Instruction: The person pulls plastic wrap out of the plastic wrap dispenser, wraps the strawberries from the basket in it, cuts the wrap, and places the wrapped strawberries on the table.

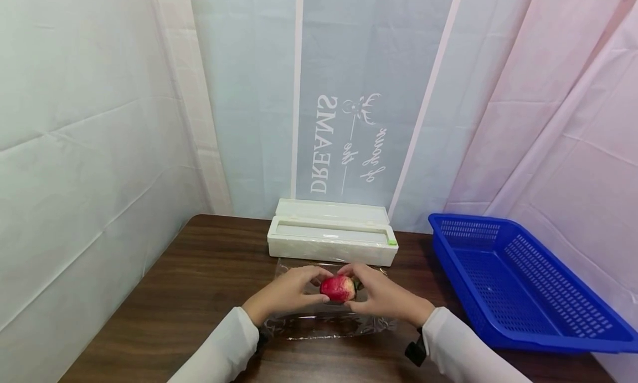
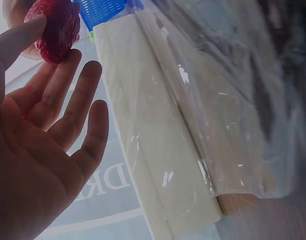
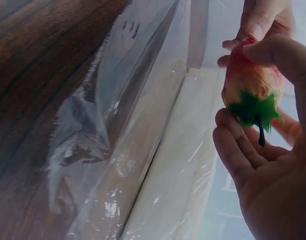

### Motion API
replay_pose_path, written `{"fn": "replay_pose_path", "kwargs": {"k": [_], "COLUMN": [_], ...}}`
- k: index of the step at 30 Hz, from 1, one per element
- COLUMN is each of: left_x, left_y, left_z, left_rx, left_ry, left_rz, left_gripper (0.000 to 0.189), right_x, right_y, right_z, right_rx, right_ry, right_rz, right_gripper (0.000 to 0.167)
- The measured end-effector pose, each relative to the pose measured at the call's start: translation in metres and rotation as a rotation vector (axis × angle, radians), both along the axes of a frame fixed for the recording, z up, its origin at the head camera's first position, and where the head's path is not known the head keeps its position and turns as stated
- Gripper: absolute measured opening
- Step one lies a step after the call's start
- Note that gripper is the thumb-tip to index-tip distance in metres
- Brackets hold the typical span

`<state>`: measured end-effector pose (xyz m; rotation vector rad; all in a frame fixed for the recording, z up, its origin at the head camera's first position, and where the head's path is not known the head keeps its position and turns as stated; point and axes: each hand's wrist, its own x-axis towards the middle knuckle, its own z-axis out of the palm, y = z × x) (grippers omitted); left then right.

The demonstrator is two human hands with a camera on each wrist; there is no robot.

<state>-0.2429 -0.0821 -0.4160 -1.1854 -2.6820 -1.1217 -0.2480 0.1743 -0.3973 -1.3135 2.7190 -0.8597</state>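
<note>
Fruit (image 1: 337,289), small and red with a pale yellow end, is held up over the film (image 1: 319,323), between the two hands I watch from far off. The left hand (image 1: 291,289) has the red end, pinched by its thumb and fingertips. Its other fingers spread loosely, so I see it as partly open around the fruit. The right hand (image 1: 381,294) has the other end, with its thumb on one side and bent fingers on the other. From the right wrist I can see a green leaf (image 3: 255,107) and a dark stem (image 3: 261,137) on that end (it looks like a little star hat).

Under the hands, the clear film lies on the brown table (image 1: 199,272), all shiny and crinkly. Its far side meets the front of the white box (image 1: 329,251). The box has its lid (image 1: 331,210) up at the back, and I spot a green bit (image 1: 392,242) at its right end. Off to the right is the blue basket (image 1: 553,343), full of small holes in its sides. Behind it all hangs a pale cloth (image 1: 349,45) with white letters (image 1: 324,145) on it.
</note>
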Motion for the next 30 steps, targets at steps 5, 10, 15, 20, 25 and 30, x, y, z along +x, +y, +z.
{"fn": "replay_pose_path", "kwargs": {"k": [5, 10, 15, 20, 25, 30], "left_x": [0.001, 0.005, 0.008, 0.011, 0.012, 0.012], "left_y": [0.0, 0.001, 0.001, 0.0, 0.002, 0.003], "left_z": [-0.007, -0.009, -0.011, -0.013, -0.016, -0.017], "left_rx": [-0.057, -0.145, -0.183, -0.225, -0.248, -0.267], "left_ry": [0.001, 0.024, -0.014, -0.027, -0.027, -0.02], "left_rz": [0.017, 0.037, 0.027, 0.03, 0.037, 0.04], "left_gripper": [0.041, 0.038, 0.037, 0.038, 0.038, 0.038], "right_x": [0.002, 0.003, 0.004, 0.006, 0.007, 0.008], "right_y": [0.003, 0.005, 0.005, 0.004, 0.003, 0.003], "right_z": [-0.007, -0.016, -0.022, -0.028, -0.032, -0.034], "right_rx": [0.041, 0.037, 0.054, 0.075, 0.086, 0.091], "right_ry": [-0.061, -0.133, -0.159, -0.146, -0.147, -0.156], "right_rz": [0.004, 0.031, 0.053, 0.064, 0.062, 0.057], "right_gripper": [0.053, 0.051, 0.051, 0.05, 0.05, 0.047]}}
